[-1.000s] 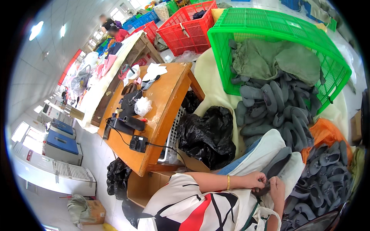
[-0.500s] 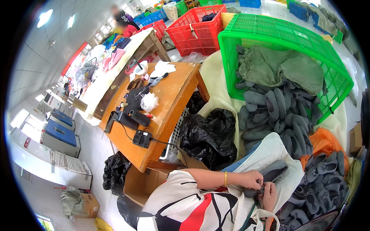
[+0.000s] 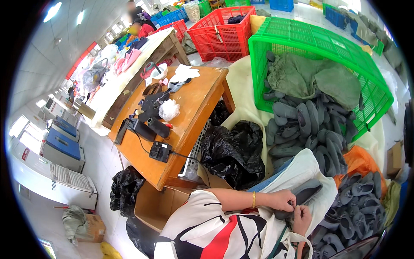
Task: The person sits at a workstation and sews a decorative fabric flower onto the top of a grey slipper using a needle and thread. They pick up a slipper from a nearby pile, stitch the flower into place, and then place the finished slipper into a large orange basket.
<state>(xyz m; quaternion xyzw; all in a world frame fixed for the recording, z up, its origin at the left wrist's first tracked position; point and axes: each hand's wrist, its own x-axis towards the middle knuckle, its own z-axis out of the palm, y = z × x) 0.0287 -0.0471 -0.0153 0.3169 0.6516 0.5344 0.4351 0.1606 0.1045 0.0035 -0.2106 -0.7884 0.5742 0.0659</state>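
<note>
A grey slip-on shoe [image 3: 308,190] lies on the white cloth [image 3: 318,172] over my lap, its opening turned up. My left hand [image 3: 281,201], with a gold bracelet at the wrist, is closed at the near end of the shoe. More grey material [image 3: 282,214] shows under its fingers. Close beside it, my right hand [image 3: 302,219] is closed in a pinch, its fingertips almost meeting the left ones. Whatever lies between the right fingertips is too small to make out.
A tipped green crate [image 3: 319,39] spills grey shoes [image 3: 308,121] ahead of me. Another shoe heap [image 3: 351,211] lies at right beside orange cloth [image 3: 364,162]. Left stands a wooden table [image 3: 189,108] with a corded black device [image 3: 160,151]. Black plastic bags [image 3: 235,151] sit beside it.
The view has shifted slightly. My right hand's fingertips have come up close to my left fingers. The shoe stays in place on the cloth.
</note>
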